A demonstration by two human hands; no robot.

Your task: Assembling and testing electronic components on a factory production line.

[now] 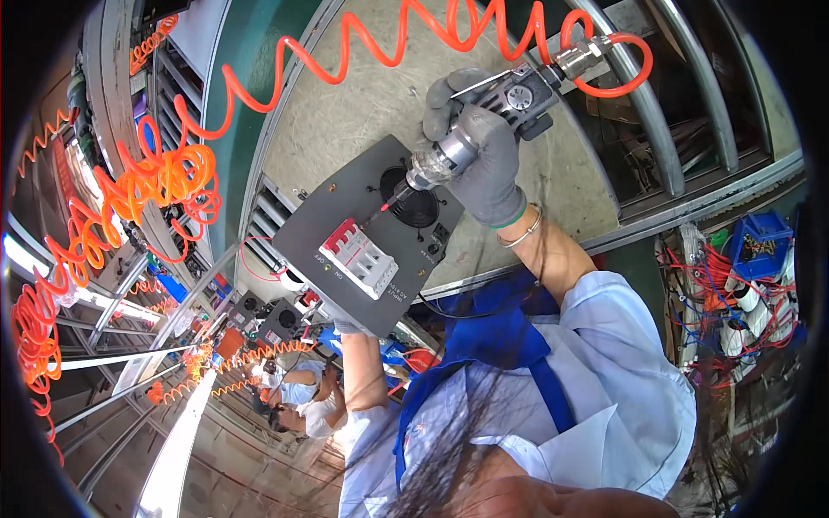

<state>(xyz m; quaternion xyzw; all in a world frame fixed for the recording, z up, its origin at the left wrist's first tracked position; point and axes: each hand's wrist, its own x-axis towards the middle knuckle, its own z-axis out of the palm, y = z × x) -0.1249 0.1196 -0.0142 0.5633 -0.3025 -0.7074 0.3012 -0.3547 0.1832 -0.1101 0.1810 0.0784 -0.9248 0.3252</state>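
My right hand (492, 160), in a grey glove, is wrapped round a metal pneumatic screwdriver (458, 147). Its thin bit, with a red band, points down-left over a dark grey device panel (315, 220). The tip lies between the panel's round fan grille (413, 200) and a white circuit breaker with red levers (358, 257). Whether the tip touches the panel I cannot tell. My left hand (332, 312) is at the panel's lower left edge, its fingers hidden behind it. A red coiled air hose (345, 43) joins the screwdriver's rear end.
Beneath the device is a worn pale work surface (553, 173) with metal rollers (652, 112) to the right. A blue bin (760, 246) of small parts and red wires stand at the right. More orange coiled hoses (173, 181) hang left. Other people (302, 397) work lower left.
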